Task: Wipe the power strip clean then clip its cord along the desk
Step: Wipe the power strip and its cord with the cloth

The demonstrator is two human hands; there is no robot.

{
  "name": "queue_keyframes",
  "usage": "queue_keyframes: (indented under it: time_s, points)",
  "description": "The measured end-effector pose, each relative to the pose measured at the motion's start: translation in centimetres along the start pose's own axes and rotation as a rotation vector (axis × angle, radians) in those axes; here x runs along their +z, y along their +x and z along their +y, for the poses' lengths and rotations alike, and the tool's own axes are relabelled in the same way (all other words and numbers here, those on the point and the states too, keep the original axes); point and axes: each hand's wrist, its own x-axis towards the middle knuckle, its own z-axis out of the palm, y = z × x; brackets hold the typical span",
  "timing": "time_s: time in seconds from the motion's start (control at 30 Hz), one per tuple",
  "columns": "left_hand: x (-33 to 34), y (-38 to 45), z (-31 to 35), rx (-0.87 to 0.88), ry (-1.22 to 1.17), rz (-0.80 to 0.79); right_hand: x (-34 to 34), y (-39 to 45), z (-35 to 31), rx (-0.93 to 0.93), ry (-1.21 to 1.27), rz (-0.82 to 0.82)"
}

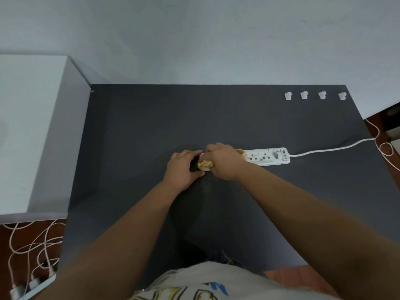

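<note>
Dark grey desk (134, 131) fills the middle of our view, set against a pale wall, with a white cabinet (32, 126) to our left. Near the desk's middle lies the white power strip (268, 156), its long axis running left to right; its cord (329, 149) leaves the right end and trails off the desk's right edge. Brownish smudges mark its sockets, and small crumbs dot the desk just in front. Our left hand (184, 167) curls around the strip's left end. Our right hand (223, 161) presses down on the strip, fingers closed on a yellowish cloth (204, 164). Four white clips (304, 95) sit in a row near the far right edge
</note>
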Motion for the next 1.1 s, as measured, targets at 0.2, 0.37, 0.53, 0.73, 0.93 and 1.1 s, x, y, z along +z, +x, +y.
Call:
queue_keyframes:
  time_s: [0.2,0.37,0.53,0.73,0.93,1.1]
  points:
    - [0.1,0.1,0.0,0.006,-0.006,-0.006,0.3,-0.1,0.4,0.054,-0.087,0.074]
    - [0.0,0.0,-0.1,-0.004,-0.006,-0.008,-0.1,-1.7,2.0,0.051,0.116,0.091]
    - [0.1,-0.1,1.0,0.042,0.092,0.020,1.1,-3.9,4.8,0.479,0.191,0.264]
    - [0.2,0.8,3.1,0.223,0.249,0.021,2.8,-5.5,4.6,0.298,0.282,0.312]
    - [0.7,1.9,3.7,0.265,0.316,-0.068,2.0,-5.1,5.8,0.436,0.198,0.273]
    - [0.4,2.1,4.0,0.270,0.294,-0.094,2.4,-6.0,5.8,0.242,0.242,0.315]
